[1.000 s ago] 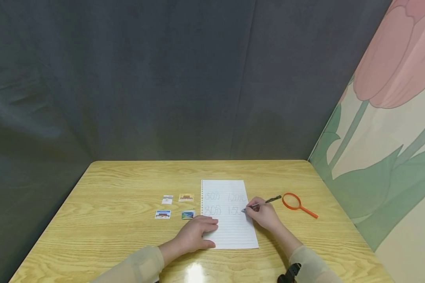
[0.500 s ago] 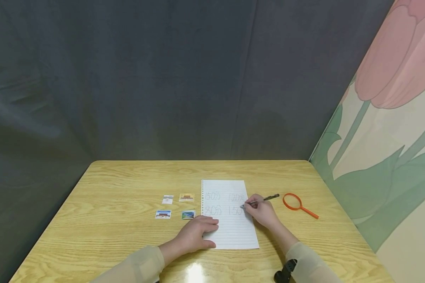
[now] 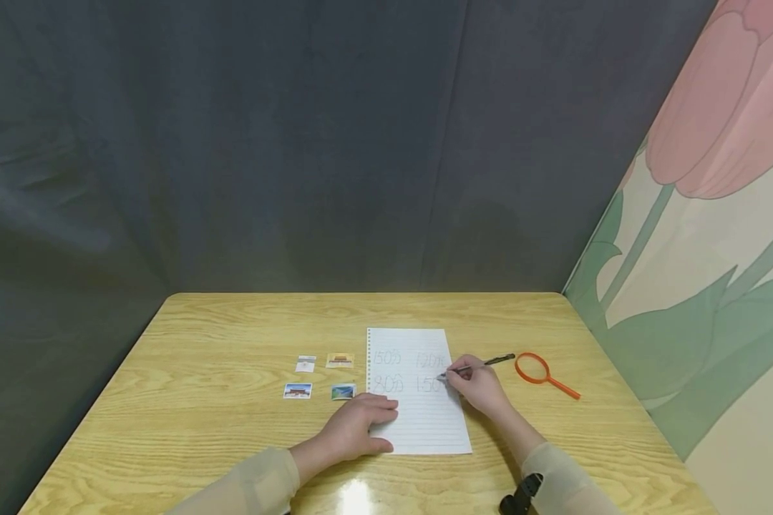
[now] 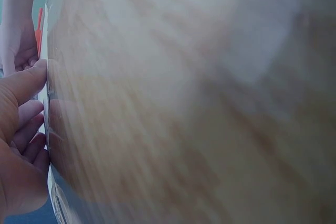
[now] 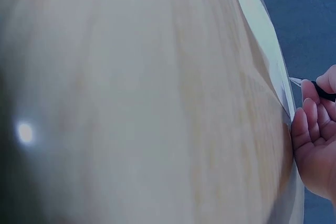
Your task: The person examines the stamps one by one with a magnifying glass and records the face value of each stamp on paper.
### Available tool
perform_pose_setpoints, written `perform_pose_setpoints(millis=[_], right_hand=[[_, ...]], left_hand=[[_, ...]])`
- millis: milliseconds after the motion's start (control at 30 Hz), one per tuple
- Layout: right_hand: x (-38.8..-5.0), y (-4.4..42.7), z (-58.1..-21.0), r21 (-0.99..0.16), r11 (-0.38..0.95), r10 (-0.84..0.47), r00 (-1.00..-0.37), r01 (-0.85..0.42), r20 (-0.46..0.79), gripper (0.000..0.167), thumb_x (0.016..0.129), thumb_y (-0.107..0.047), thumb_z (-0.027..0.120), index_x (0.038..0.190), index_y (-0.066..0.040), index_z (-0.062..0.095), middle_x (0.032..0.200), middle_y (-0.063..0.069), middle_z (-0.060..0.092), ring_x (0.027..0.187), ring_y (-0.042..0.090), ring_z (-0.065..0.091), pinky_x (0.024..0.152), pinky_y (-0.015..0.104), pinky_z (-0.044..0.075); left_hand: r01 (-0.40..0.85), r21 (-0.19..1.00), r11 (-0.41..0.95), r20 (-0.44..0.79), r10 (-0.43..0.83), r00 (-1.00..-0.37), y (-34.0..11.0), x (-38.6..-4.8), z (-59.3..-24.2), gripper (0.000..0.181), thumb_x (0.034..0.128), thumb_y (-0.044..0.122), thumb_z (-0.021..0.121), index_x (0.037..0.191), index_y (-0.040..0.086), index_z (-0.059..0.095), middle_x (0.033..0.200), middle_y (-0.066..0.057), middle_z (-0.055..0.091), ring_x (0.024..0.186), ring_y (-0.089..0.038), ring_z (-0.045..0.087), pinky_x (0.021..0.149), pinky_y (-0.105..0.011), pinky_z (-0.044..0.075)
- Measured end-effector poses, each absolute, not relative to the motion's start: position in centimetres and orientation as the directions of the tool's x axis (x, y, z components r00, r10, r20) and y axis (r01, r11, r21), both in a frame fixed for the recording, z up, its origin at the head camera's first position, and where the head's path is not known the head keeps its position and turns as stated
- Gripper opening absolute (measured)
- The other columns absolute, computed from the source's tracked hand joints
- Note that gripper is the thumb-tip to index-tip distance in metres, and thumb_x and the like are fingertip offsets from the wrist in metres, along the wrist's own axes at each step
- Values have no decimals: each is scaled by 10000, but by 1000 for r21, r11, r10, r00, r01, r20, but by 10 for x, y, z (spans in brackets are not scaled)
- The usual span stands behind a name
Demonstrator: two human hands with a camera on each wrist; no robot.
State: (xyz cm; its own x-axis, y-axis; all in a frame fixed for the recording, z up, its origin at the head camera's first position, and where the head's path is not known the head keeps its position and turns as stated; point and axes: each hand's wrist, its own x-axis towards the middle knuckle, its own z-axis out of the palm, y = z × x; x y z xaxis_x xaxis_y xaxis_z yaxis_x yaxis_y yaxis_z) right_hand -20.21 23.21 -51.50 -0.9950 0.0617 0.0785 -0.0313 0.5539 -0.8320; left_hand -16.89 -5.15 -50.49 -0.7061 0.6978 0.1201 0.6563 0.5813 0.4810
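Observation:
A lined sheet of paper (image 3: 425,429) with punched holes along its left edge lies on the wooden table. Handwritten figures, among them 150, 80 and 120, run across its upper half. My right hand (image 3: 479,388) pinches a pen (image 3: 504,358), its tip at the figure 150 on the right side of the sheet. In the right wrist view, the pen's dark grip (image 5: 322,92) shows between thumb and finger. My left hand (image 3: 354,427) rests on the sheet's lower left, fingers extended and thumb spread.
Several small picture stamps, including one with a red building (image 3: 298,390) and a green-blue one (image 3: 343,391), lie left of the sheet. An orange magnifying glass (image 3: 563,388) lies to its right. A dark curtain (image 3: 296,179) stands behind the table (image 3: 219,443).
The right hand has made small pen movements near the second 150, whose last zero now shows more fully. The left hand has stayed in place on the sheet.

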Motion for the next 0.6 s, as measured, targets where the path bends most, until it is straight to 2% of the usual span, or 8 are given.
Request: perform_pose_setpoints(millis=[267, 600], right_hand=[[-200, 242, -517, -839, 545, 129, -987, -11, 97, 49, 876, -74, 702, 895, -49, 665, 795, 36, 660, 640, 124, 580, 496, 222, 505], [-200, 244, -518, -830, 557, 121, -987, -19, 103, 49, 876, -66, 712, 896, -55, 669, 757, 21, 654, 584, 120, 569, 480, 214, 493]], left_hand=[[655, 476, 587, 120, 694, -710, -52, -169, -506, 543, 798, 294, 832, 1267, 70, 678, 1386, 11, 586, 1295, -210, 505, 1114, -346, 371], [660, 471, 585, 122, 698, -706, -51, -169, -506, 543, 803, 294, 828, 1271, 66, 675, 1387, 5, 585, 1294, -213, 505, 1113, -347, 372]])
